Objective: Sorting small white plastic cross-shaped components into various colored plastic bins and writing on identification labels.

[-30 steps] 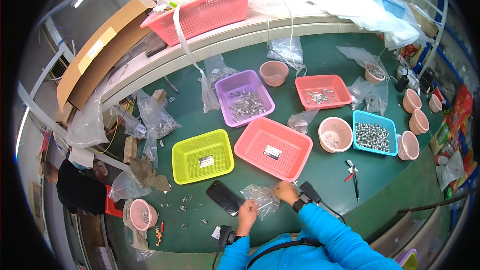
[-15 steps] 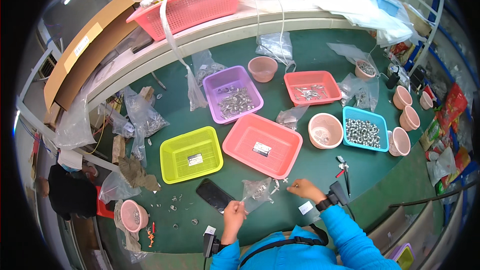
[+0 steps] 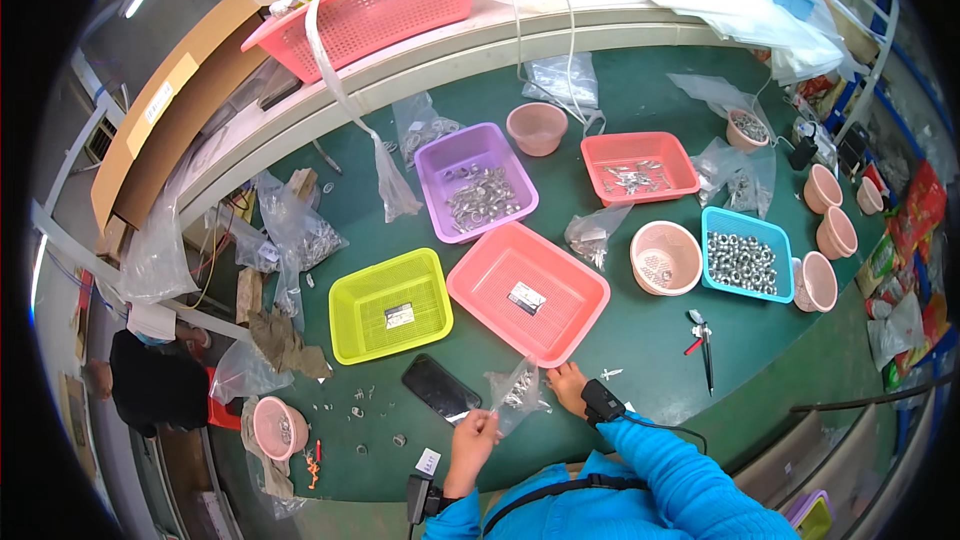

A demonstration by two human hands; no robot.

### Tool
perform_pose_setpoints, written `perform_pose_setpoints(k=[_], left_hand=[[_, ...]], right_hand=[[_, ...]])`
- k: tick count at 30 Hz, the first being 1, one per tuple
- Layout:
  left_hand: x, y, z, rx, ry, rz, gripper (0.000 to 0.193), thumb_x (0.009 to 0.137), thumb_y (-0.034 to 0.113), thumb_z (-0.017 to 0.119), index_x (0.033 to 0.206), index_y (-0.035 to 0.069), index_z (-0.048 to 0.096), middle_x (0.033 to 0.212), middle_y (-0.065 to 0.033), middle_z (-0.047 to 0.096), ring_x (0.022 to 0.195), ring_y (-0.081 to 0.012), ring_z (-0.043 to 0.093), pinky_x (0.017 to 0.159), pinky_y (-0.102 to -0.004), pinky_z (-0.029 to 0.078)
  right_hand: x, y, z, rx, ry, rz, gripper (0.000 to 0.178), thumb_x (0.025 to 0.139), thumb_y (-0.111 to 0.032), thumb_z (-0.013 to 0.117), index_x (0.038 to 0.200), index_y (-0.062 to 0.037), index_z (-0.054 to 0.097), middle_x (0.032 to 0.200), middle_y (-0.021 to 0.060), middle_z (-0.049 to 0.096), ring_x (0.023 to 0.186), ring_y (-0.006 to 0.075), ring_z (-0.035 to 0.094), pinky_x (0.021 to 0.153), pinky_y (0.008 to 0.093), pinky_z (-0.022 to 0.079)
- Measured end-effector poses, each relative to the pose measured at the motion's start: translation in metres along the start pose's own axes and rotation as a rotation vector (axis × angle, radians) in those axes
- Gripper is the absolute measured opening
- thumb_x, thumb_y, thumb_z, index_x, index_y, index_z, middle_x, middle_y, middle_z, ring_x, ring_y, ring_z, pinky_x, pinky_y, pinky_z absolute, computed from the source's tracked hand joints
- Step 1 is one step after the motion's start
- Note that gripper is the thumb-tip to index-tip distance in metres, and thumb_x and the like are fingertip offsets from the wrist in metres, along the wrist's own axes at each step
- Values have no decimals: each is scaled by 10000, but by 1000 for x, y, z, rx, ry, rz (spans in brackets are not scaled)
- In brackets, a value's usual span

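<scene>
My left hand (image 3: 473, 440) pinches the edge of a small clear plastic bag (image 3: 517, 395) with shiny metal parts inside. My right hand (image 3: 569, 389) is just right of the bag, at the near corner of the pink basket (image 3: 590, 312). Its fingers bend down to the table among small metal pieces; what they hold, if anything, is hidden. One loose metal piece (image 3: 611, 374) lies to the right of that hand. A black phone (image 3: 440, 387) rests beyond my left hand, beside the bag. A flat yellow-green basket (image 3: 390, 305) stands left of the pink one.
Farther back stand a purple basket (image 3: 433, 183) and a red basket (image 3: 690, 183) with metal parts, plus a blue basket (image 3: 787, 258) full of metal rings. A pale pink bowl (image 3: 643, 272) sits between. Pens (image 3: 708, 365) lie at right; another person (image 3: 155, 380) is at far left.
My right hand has moved left, from beside the loose pieces to the bag and the pink basket's corner. My left hand still pinches the bag, which now stands more upright.
</scene>
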State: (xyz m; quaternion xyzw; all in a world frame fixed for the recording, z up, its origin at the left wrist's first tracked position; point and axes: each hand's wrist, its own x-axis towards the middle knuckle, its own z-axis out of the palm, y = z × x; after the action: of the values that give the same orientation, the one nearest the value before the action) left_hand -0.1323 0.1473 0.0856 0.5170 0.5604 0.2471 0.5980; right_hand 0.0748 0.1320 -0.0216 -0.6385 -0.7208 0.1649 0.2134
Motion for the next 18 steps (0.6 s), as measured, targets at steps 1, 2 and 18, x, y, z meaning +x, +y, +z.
perform_pose_setpoints(k=[1,2,18], left_hand=[[-1,2,1,-2,0,-1,163,777,151,520,801,-9,501,564,-61,551,483,-95,502,444,-228,381],[-2,5,3,139,47,51,174,764,166,532,820,3,505,563,-68,552,479,-120,510,447,-250,384],[13,3,23,245,84,257,187,797,160,490,793,-19,541,561,-67,537,497,-87,494,451,-224,383]], right_hand=[[-1,-2,-1,-41,11,8,244,669,-60,526,902,-10,472,901,201,457,751,365,470,618,398,420],[-3,0,1,-44,10,8,244,669,-60,526,902,-10,472,901,201,457,751,365,470,618,398,420],[26,-92,-99,1511,-434,729,237,785,-146,526,962,6,491,869,45,545,769,90,526,624,208,460]])
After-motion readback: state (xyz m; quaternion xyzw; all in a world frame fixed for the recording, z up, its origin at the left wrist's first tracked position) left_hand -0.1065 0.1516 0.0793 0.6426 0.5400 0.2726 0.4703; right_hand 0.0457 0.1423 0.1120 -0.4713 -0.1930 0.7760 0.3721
